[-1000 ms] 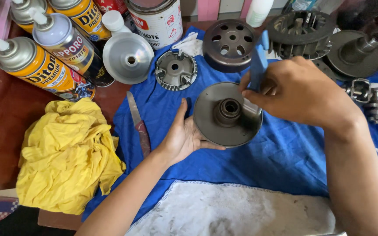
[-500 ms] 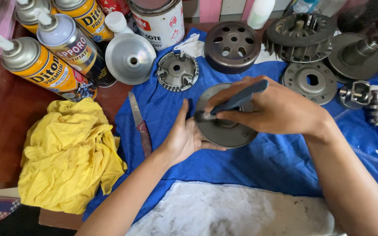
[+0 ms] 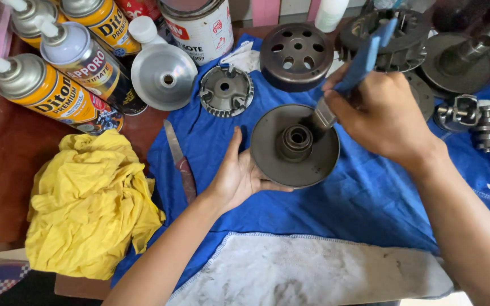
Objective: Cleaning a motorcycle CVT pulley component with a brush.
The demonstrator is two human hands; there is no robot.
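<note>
Our right hand [image 3: 384,116] has swung the blue-handled brush [image 3: 354,76] upright since half a second ago, fingers clamped round it, bristles beside the hub. Our left hand [image 3: 236,175] cups one grey pulley disc [image 3: 295,145] at centre frame. Three spray cans [image 3: 49,93] stand upper left, one yellow rag [image 3: 89,204] lower left, on a blue cloth [image 3: 370,198] over a wooden table [image 3: 1,147].
</note>
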